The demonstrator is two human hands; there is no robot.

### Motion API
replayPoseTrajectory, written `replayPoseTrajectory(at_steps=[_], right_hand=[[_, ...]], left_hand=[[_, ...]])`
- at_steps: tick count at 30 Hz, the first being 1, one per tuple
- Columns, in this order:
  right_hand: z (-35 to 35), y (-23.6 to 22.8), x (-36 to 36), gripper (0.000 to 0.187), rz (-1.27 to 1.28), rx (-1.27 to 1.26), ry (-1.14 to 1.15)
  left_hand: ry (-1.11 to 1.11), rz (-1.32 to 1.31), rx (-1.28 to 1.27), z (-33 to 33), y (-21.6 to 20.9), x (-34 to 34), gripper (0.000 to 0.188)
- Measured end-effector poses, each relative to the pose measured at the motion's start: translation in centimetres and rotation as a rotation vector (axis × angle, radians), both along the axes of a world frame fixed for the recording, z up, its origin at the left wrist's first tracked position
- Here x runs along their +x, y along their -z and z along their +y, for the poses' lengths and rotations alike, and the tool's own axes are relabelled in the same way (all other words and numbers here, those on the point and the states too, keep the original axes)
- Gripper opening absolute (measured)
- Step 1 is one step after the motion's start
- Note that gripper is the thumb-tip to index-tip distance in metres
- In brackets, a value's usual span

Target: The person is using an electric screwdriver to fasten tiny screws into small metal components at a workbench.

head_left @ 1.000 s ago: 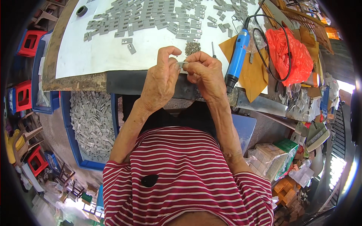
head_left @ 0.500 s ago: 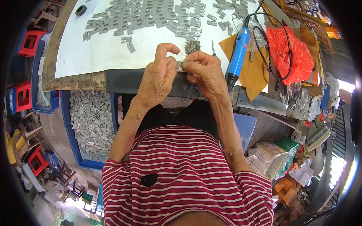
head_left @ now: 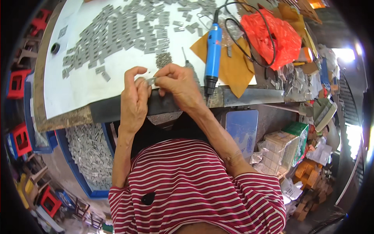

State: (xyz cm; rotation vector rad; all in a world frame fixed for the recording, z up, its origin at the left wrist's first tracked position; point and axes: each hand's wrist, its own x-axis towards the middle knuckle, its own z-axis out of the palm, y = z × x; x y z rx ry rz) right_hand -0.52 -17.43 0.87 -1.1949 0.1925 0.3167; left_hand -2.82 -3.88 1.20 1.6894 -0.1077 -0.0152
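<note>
Near the front edge of the table, my two hands meet over a small grey metal plate (head_left: 151, 81). My left hand (head_left: 134, 99) grips its left end between thumb and fingers, with the index finger raised and bent. My right hand (head_left: 180, 86) pinches the other end; whether a tiny part is also in those fingertips cannot be made out. A heap of small screws (head_left: 163, 60) lies just beyond the hands on white paper (head_left: 83, 87). Behind it spread many grey metal plates (head_left: 113, 37), partly in rows. A thin screwdriver (head_left: 187, 62) lies beyond my right hand, partly hidden by it.
A blue electric screwdriver (head_left: 213, 50) with a black cable lies to the right, over brown paper (head_left: 237, 80). Beyond it sits a red plastic bag (head_left: 272, 37). A black tape roll (head_left: 55, 48) is at left. Below the table stands a blue bin (head_left: 99, 194) of grey plates.
The view has swung, so the table and its things sit further left and tilted. Both hands still hold the plate at the table edge, with little change in grip.
</note>
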Motion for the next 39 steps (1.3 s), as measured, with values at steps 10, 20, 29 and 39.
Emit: replayPoseTrajectory(at_steps=[10, 20, 29, 39], right_hand=[[-0.7, -0.8, -0.5, 0.008, -0.239, -0.348, -0.054], [-1.6, -2.5, -1.1, 0.014, -0.189, -0.281, -0.113], [-12.8, -2.3, 0.3, 0.013, -0.200, -0.635, 0.280], [-17.6, 1.4, 4.7, 0.013, -0.610, -1.446, 0.399]], left_hand=[[0.064, 0.130, 0.067, -0.4, -1.1, -0.8, 0.017], [-0.037, 0.142, -0.107, 0.2, -0.8, -0.5, 0.017], [-0.102, 0.084, -0.124, 1.5, 0.2, -0.8, 0.015], [-0.079, 0.075, -0.085, 1.3, 0.4, -0.8, 0.015]])
